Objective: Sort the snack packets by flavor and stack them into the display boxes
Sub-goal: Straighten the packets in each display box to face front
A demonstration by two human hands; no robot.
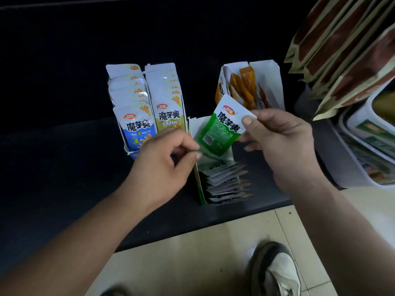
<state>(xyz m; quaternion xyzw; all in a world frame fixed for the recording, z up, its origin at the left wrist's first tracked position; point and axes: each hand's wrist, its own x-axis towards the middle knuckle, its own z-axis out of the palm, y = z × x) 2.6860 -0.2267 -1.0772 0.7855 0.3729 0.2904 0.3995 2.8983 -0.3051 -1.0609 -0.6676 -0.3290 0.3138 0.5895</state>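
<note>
Left hand point(162, 161): pinches lower corner of green packet point(218, 133)
Right hand point(280, 137): pinches its upper corner
Display box point(198, 184): beneath packet, centre frame

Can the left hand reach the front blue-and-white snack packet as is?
Likely yes: the front blue-and-white snack packet stands just beyond the left hand, nothing between. But it pinches the green foil packet.

Packet point(222, 130) above box point(199, 184) on shelf point(64, 171).

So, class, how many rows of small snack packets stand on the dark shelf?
4: blue row rear left; yellow-green row right beside it; grey-backed row in the green box, nearest, middle; orange row rear right. Others may be hidden.
</note>
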